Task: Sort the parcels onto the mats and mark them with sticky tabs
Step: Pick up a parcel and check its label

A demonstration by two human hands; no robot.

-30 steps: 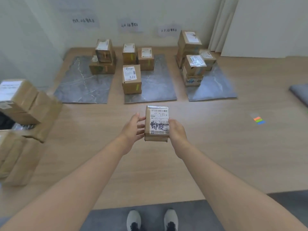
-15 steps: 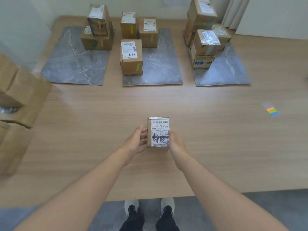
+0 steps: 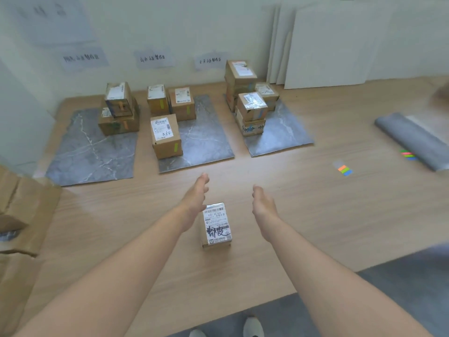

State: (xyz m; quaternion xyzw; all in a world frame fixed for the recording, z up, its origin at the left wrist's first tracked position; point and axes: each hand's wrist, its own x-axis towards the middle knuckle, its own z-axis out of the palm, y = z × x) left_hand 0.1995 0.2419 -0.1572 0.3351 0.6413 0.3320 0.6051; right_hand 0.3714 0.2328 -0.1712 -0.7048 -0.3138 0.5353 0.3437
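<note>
1. Small parcel (image 3: 217,224) with white label and big black handwriting: a moment ago held between both hands above the floor, now resting on the wooden floor (image 3: 303,215), label facing up, no hand on it.
2. Left hand (image 3: 195,198) and right hand (image 3: 263,206): both now released and empty, fingers stretched and loose, palms turned toward each other, clamped on nothing.
3. Meaning for the task, as a judgement: parcel put down short of the mats, so not sorted yet; probably set down to free the hands, perhaps for fetching a sticky tab before placing.
4. Position against the hands: parcel lying between the two forearms, nearer to the body than the fingertips; left wrist just beside its upper left corner, maybe overlapping it in this view, contact not possible to tell; right hand apart from it, to its right.
5. Three grey marble-pattern mats ahead, near the wall: left mat (image 3: 92,154), middle mat (image 3: 206,142), right mat (image 3: 284,132), each already carrying brown boxes; coloured tabs visible on several of these boxes.
6. Sticky tabs (image 3: 345,169) in orange, green and blue lying on the floor to the right, well apart from the right hand; none visible on the small parcel.
7. Paper signs on the wall above each mat, writing too blurred to read.
</note>
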